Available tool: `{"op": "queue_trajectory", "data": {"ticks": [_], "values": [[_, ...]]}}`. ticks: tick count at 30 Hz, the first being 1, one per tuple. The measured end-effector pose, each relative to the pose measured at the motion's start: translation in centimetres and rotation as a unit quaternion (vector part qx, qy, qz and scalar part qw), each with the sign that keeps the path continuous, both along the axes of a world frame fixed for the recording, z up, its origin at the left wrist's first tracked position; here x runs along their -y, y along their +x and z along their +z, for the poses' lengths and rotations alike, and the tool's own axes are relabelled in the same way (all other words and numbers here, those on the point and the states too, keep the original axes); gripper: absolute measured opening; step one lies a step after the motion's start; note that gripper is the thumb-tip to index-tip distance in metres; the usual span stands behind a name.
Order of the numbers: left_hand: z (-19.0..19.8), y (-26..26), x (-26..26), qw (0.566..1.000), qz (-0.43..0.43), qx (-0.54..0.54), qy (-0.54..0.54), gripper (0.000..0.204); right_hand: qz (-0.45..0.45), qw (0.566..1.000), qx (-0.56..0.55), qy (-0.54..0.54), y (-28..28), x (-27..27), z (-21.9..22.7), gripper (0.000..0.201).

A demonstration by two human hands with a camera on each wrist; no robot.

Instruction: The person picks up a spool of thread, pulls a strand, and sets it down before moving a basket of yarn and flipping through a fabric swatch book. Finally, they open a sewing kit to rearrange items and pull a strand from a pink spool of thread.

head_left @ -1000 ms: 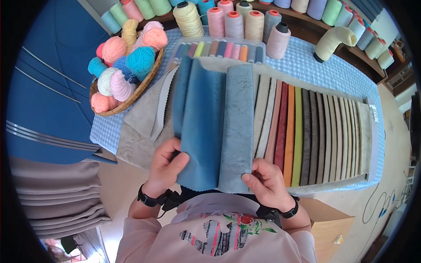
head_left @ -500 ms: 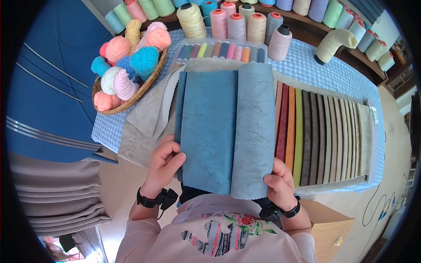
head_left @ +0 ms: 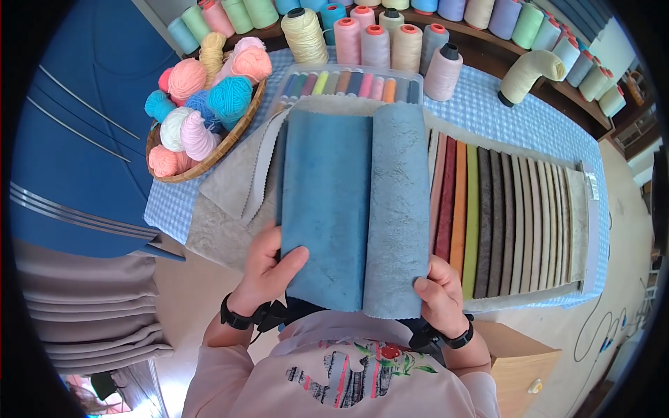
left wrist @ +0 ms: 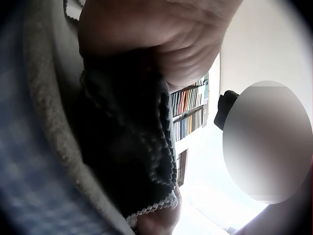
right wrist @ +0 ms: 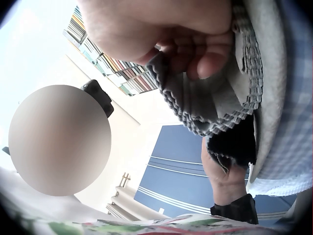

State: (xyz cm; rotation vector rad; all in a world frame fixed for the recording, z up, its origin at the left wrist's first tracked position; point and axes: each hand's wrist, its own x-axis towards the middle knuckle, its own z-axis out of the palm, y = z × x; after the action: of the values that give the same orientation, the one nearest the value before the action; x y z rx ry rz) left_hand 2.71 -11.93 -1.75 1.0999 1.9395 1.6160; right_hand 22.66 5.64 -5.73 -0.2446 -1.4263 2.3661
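Observation:
In the head view a fabric swatch book lies spread on the table, its colored swatches (head_left: 488, 223) overlapping in a row at the right. My left hand (head_left: 268, 268) grips the left edge of a blue fabric swatch (head_left: 326, 202), thumb on its face and fingers behind. Beside it, my right hand (head_left: 443, 296) pinches the lower right corner of a grey-blue swatch (head_left: 397, 202), which curves upward. The right wrist view shows zigzag-cut swatch edges (right wrist: 195, 129) bending below the curled fingers. From the left wrist, the swatches' underside (left wrist: 122, 137) looks dark.
A wicker basket (head_left: 230, 143) of yarn balls stands at the left. Behind the book are a clear case (head_left: 411, 75) of colored spools and several thread cones (head_left: 346, 40). A bent cream cone (head_left: 529, 70) stands at the right on the checkered tablecloth (head_left: 474, 97).
The right hand has moved right with the grey-blue swatch, then slightly back. The blue swatch has gone from bent to flatter and wider in view. The left thumb reaches further onto it.

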Motion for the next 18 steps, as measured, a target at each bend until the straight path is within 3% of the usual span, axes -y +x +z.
{"op": "queue_trajectory", "data": {"ticks": [1,3,7,9,13,15,16,18], "values": [[0.2,-0.1,0.1,1.0,0.0,0.001,0.0,0.009,0.001,0.999,-0.008,0.032,0.1,-0.1,-0.3,0.016],[0.4,-0.5,0.5,0.993,0.017,-0.113,0.028,0.006,0.015,0.998,-0.031,0.045,-0.4,0.1,0.8,0.015],[0.4,-1.3,0.8,0.992,-0.012,-0.126,0.02,0.008,0.037,0.99,-0.008,0.137,-1.1,-0.1,2.2,0.017],[-0.3,-1.4,0.9,1.0,0.016,0.009,0.024,0.009,0.032,0.982,0.007,0.188,-1.2,0.0,2.2,0.019],[-1.2,-1.4,0.9,1.0,0.009,0.022,0.005,0.013,0.019,0.979,0.029,0.202,-1.3,0.2,2.2,0.019],[-0.1,0.0,-0.7,0.988,0.111,0.065,0.08,0.021,0.018,0.976,0.029,0.217,-1.4,0.2,2.2,0.018],[-0.1,-0.2,-0.4,0.988,0.112,0.065,0.081,0.021,0.011,0.971,0.02,0.239,-1.5,0.2,2.1,0.017],[0.0,-1.2,0.8,0.998,0.05,0.001,-0.035,0.031,0.005,0.966,0.01,0.26,-1.6,0.2,2.0,0.016]]}}
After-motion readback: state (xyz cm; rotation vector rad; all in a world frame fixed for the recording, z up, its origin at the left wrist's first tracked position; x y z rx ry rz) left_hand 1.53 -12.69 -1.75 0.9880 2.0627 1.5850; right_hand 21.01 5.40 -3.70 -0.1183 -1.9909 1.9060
